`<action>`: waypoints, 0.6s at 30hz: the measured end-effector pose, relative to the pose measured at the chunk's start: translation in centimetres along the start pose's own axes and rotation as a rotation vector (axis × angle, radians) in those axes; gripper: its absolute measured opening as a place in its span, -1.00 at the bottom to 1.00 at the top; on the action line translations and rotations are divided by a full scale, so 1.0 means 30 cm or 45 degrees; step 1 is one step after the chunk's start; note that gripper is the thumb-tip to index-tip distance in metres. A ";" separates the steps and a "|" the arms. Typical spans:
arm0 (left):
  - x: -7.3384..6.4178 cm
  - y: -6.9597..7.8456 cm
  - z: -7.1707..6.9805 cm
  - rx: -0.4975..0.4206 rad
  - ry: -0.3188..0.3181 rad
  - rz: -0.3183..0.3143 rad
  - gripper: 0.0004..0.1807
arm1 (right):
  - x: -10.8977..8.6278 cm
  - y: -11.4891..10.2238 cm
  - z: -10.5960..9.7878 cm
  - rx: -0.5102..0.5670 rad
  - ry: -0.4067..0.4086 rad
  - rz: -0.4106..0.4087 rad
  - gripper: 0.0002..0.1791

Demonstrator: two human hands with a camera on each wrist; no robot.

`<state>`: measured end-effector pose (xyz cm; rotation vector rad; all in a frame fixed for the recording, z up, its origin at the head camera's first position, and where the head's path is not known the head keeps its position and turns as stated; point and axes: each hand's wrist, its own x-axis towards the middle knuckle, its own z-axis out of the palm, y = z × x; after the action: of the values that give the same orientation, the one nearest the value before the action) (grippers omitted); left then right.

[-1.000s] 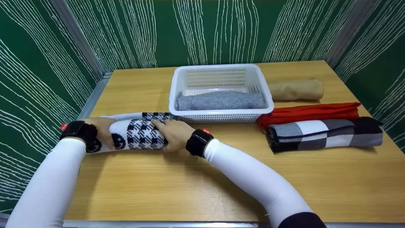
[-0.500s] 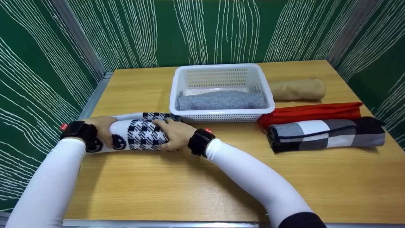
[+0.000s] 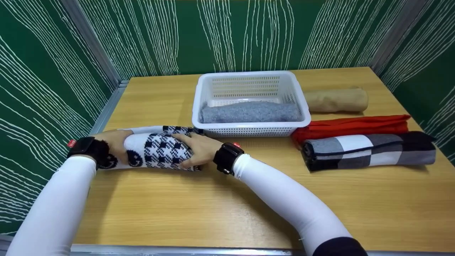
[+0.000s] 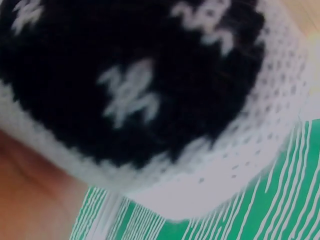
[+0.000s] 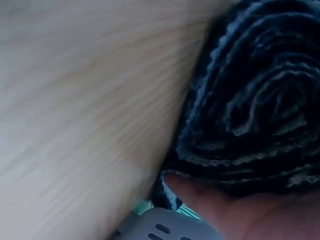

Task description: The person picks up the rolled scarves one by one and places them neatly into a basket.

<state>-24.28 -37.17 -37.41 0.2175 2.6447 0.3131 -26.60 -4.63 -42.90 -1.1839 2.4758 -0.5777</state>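
Note:
A black-and-white knit scarf [image 3: 167, 151], rolled up, lies at the left of the table, with houndstooth on its right part and smiley faces on its left. My left hand [image 3: 115, 144] grips the roll near its left end from above. At the other end my right hand [image 3: 201, 149] holds the roll, fingers over the top and thumb low on the near side. In the left wrist view the white knit with a black face [image 4: 180, 100] fills most of the frame. The spiral layers of the scarf's end [image 5: 265, 105] show beside my right hand in the right wrist view.
Just behind the scarf stands a white plastic basket [image 3: 250, 125] with a rolled grey cloth [image 3: 250, 112] inside. To its right lie a tan roll [image 3: 336, 100], a red folded cloth [image 3: 355, 125] and a checked roll [image 3: 369, 151]. Green walls enclose the wooden table [image 3: 199, 213].
My right hand has shifted slightly right along the scarf's end, baring a bit more of it. My left hand keeps its place. The head view has drifted slightly.

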 end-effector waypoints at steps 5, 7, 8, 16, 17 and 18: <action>-0.014 0.001 -0.008 -0.037 -0.073 -0.006 -0.02 | 0.001 -0.010 -0.001 -0.045 0.034 -0.007 0.27; -0.009 -0.002 -0.005 -0.032 -0.059 -0.014 -0.02 | 0.001 -0.014 0.002 -0.054 0.053 -0.005 0.27; -0.005 -0.005 -0.003 -0.024 -0.043 -0.011 -0.04 | 0.000 -0.016 0.004 -0.055 0.063 -0.002 0.26; 0.016 -0.031 0.010 0.036 0.097 0.031 -0.25 | -0.008 -0.039 0.016 -0.081 0.166 -0.019 0.21; 0.015 -0.031 0.011 0.037 0.107 0.036 -0.26 | -0.011 -0.042 0.017 -0.092 0.177 -0.024 0.21; 0.015 -0.031 0.012 0.041 0.120 0.039 -0.27 | -0.014 -0.044 0.018 -0.101 0.189 -0.028 0.21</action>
<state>-24.61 -37.90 -38.15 0.2601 2.7430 0.2976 -25.23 -5.18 -42.66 -1.2402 2.6348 -0.5985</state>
